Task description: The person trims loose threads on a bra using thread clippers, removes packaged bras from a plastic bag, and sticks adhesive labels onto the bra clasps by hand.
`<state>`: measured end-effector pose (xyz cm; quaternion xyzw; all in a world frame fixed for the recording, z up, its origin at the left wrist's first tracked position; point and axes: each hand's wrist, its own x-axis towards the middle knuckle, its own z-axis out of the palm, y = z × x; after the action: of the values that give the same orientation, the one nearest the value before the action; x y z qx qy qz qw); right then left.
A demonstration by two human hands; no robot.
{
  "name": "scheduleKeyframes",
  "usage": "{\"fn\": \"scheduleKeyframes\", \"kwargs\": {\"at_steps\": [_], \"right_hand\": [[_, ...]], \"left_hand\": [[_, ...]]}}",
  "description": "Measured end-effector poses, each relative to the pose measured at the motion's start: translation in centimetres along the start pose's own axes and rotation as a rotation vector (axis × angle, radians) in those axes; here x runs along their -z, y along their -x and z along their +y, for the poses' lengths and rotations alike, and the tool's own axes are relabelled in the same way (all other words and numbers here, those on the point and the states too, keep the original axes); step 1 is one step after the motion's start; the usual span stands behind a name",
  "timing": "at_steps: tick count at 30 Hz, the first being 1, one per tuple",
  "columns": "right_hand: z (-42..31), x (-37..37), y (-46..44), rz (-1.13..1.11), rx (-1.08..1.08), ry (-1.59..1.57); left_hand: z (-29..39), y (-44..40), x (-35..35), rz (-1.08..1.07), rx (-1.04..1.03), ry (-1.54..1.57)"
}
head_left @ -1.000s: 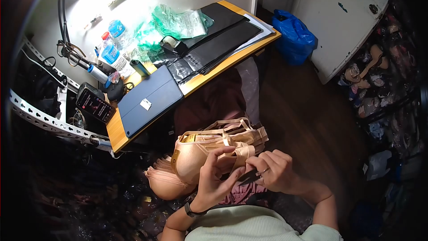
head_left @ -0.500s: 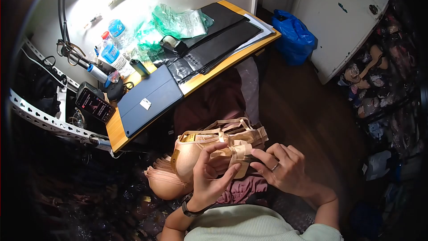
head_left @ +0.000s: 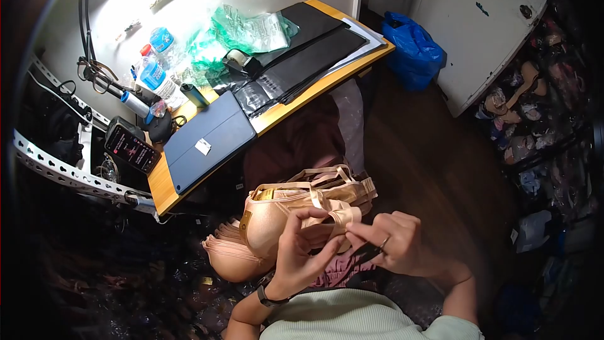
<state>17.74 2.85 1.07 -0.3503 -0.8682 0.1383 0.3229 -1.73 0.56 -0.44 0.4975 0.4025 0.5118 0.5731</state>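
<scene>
Bras (head_left: pixel 261 230) lie nested beside the desk (head_left: pixel 272 118). Left hand (head_left: pixel 305 249) curves around a beige band (head_left: pixel 347 215), thumb and forefinger apart (whether its other fingers grip, I cannot tell); right hand (head_left: pixel 391 242) pinches the band's edge.

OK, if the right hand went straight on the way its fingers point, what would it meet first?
Ahead of the right hand, most likely the beige bra band right by its fingertips, then the left hand. Depth is unclear; it may already touch the band.
</scene>
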Motion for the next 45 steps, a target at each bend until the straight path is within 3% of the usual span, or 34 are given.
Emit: {"fn": "scheduleKeyframes", "kwargs": {"at_steps": [2, 6, 8, 12, 14, 16, 18, 19, 21, 23, 25, 29, 35, 38, 40, 45], "right_hand": [[-0.1, -0.6, -0.1, 0.024, 0.107, 0.182], [0.1, -1.4, -0.3, 0.133, 0.053, 0.071], [0.0, -0.5, -0.5, 0.015, -0.139, -0.4], [0.0, -0.1, 0.5, -0.007, -0.187, -0.47], [-0.2, 0.4, 0.0, -0.024, -0.181, -0.422], [-0.1, 0.6, -0.3, -0.043, -0.173, -0.373], [0.2, 0.4, -0.4, -0.031, -0.164, -0.382], [0.2, 0.6, -0.4, -0.032, -0.163, -0.382], [0.1, 1.3, -0.5, -0.048, -0.321, -0.317], [-0.5, 2.0, -0.7, -0.094, -0.363, -0.232], [-0.1, 1.3, -0.2, -0.065, -0.13, -0.013], [-0.3, 0.3, 0.6, -0.093, -0.086, 0.14], [0.0, -0.6, 0.4, -0.07, -0.022, 0.178], [0.4, -0.8, 0.5, -0.051, -0.03, 0.119], [0.6, -0.8, 0.7, -0.048, -0.029, 0.122], [0.6, -0.2, 0.8, -0.083, -0.054, 0.114]], "left_hand": [[0.6, 0.1, -0.3, -0.005, -0.041, -0.152], [-0.4, 0.0, 0.0, 0.0, -0.079, -0.171], [-0.4, 0.0, 0.1, 0.046, -0.025, -0.083], [-0.8, -0.2, 0.9, -0.051, -0.081, -0.144], [-0.2, -0.8, 0.4, -0.119, -0.372, -0.54], [-0.2, -0.6, -0.4, -0.088, -0.392, -0.609], [0.7, -0.7, -1.0, -0.082, -0.24, -0.587], [0.0, -0.4, -0.6, -0.073, -0.093, -0.418], [-0.9, -0.6, -0.2, 0.007, -0.043, -0.171], [-0.3, -0.8, 0.2, -0.002, -0.03, -0.174], [-0.2, -0.8, 0.3, 0.009, -0.028, -0.075], [-0.8, -0.9, 0.6, -0.053, -0.149, -0.211], [-1.1, -0.9, 0.5, -0.08, -0.254, -0.351], [-0.6, -1.1, 0.6, -0.1, -0.215, -0.375], [-0.3, -1.2, 0.5, -0.084, -0.122, -0.182], [0.6, -0.8, 1.4, -0.169, 0.004, -0.203]]}}
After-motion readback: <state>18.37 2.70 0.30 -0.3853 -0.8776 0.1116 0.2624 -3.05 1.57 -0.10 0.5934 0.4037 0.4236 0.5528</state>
